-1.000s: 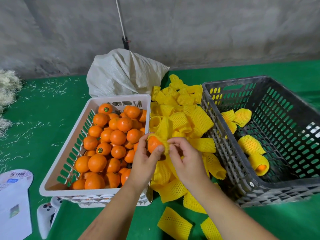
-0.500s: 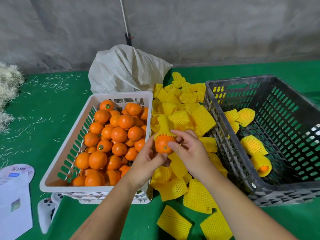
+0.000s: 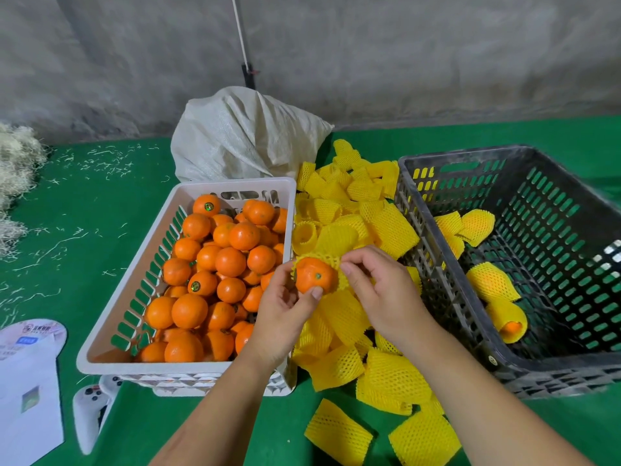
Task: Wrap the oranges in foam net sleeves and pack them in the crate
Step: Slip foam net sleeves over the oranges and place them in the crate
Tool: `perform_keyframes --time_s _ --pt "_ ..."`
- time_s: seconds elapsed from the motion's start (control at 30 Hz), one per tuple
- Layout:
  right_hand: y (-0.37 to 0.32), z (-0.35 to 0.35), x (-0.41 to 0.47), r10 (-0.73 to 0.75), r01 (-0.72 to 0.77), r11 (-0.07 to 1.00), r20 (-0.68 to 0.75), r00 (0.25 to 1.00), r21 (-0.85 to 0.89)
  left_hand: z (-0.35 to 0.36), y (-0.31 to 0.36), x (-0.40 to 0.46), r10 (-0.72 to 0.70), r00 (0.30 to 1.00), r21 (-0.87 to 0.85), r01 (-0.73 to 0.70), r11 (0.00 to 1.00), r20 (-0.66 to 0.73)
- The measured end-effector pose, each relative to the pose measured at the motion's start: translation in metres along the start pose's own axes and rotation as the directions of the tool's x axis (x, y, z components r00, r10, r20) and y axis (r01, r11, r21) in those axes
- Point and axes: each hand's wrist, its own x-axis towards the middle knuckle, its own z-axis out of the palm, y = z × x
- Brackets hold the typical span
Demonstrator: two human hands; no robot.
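- Right now my left hand [image 3: 285, 307] holds a round orange fruit [image 3: 316, 275] over the pile of loose yellow foam net sleeves [image 3: 349, 230], between the two crates; my thumb presses its lower front and my other fingers are hidden behind it.
- My right hand [image 3: 379, 290] pinches the edge of a yellow foam net sleeve [image 3: 341, 264] that covers only the far side of the orange; the stem end faces me, bare. How far the sleeve reaches round the back I cannot tell.
- To my left, the white slotted plastic basket [image 3: 134, 290] is heaped with unwrapped oranges [image 3: 218, 260]; my left forearm cuts off its near right corner, and the lower layers are buried.
- To my right, the dark grey perforated plastic crate [image 3: 447, 264] holds several wrapped oranges [image 3: 492, 280]; one shows orange through its open sleeve end. Its right side runs out of view.
- Behind the basket, a lumpy white woven sack [image 3: 245, 136] sits on the green tabletop [image 3: 84, 203]; its contents are not visible.
- Partly under the basket lies a white game controller [image 3: 89, 412], and white printed papers [image 3: 27, 381] are cut off at the left edge, their print too small to read.
- Pale straw-like shreds [image 3: 16, 169] lie at the far left, also cropped.
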Motion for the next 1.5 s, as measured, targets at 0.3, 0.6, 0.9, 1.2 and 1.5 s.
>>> perform_keyframes --time_s 0.3,0.6,0.9,1.2,1.5 --pt "0.0 0.015 -0.015 0.072 -0.077 0.989 0.04 0.997 0.123 0.002 0.007 -0.004 0.025 0.998 -0.043 -0.023 0.999 0.052" --pt "-0.019 0.01 -0.016 -0.231 0.219 0.96 -0.055 0.971 -0.177 0.004 -0.004 0.002 0.147 0.989 0.182 -0.143 0.973 -0.005" --pt "-0.004 0.017 -0.02 -0.163 0.148 0.947 -0.03 0.986 -0.286 -0.003 -0.01 0.001 0.085 0.993 0.106 -0.094 0.99 0.08" --pt "-0.004 0.012 -0.011 -0.178 0.185 0.96 0.054 0.983 -0.212 0.001 -0.003 0.002 0.163 0.982 0.225 -0.181 0.957 0.095" --pt "0.008 0.015 -0.016 -0.144 0.114 0.97 -0.13 0.981 -0.213 0.001 -0.006 0.002 0.117 0.993 0.069 -0.115 0.991 -0.034"
